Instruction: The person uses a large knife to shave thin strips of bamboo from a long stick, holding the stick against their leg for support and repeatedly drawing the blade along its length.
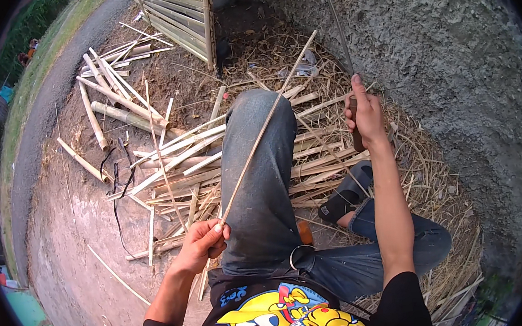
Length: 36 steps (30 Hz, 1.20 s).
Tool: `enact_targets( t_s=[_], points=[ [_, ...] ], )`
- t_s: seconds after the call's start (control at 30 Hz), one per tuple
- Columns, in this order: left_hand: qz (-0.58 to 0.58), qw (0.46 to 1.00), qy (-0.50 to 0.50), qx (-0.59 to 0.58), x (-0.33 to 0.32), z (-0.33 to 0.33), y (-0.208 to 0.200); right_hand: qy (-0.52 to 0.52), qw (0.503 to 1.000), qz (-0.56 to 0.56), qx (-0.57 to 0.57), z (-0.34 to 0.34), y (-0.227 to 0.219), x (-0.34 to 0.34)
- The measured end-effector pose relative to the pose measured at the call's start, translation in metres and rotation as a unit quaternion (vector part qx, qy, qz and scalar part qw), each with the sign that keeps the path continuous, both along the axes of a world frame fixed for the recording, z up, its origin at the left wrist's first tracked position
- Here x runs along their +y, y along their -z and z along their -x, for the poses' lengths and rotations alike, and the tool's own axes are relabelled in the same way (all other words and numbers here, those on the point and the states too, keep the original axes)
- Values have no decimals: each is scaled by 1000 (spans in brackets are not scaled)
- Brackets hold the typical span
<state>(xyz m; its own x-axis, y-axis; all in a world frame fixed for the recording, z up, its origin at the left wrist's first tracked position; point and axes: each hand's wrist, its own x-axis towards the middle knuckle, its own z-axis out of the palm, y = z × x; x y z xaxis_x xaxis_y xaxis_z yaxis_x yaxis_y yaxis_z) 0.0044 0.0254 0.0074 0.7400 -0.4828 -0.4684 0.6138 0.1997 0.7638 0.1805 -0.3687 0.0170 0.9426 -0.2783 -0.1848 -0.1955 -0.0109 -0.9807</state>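
Observation:
My left hand (207, 239) pinches the near end of a long thin bamboo strip (264, 127). The strip slants up and to the right across my raised knee. A second thin strip (159, 150) rises from beside the same hand; I cannot tell whether it is held too. On the right, my right hand (367, 116) is wrapped round the brown handle (357, 137) of a knife, thumb on top. Its long, narrow dark blade (337, 23) points up past the rough wall, apart from the strip.
Split bamboo pieces (314, 166) lie in a pile beneath my legs. Bamboo poles (123, 115) rest on the ground at the left. Curly shavings (435, 200) cover the ground by the rough grey wall (445, 66). A slatted bamboo panel (180, 18) stands at the far side.

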Motion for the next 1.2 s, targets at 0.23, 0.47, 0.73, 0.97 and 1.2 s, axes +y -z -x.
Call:
enact_targets(
  t_s=[0.23, 0.47, 0.73, 0.97, 1.2],
  points=[
    [-57, 997, 3, -56, -1, -2, 1, -90, 983, 139, -74, 15, 7, 14],
    [-70, 994, -8, -80, -6, 4, -2, -188, 928, 303, -104, 56, 2, 61],
    [13, 1000, 14, -3, 0, 11, 0, -173, 868, 433, -171, 47, 10, 56],
    [109, 984, 11, 138, 22, 35, 21, 31, 946, 306, -104, -45, 50, -3],
    [192, 965, 27, 177, 17, 23, 19, -146, 928, 311, -146, 26, 5, 52]
  ],
)
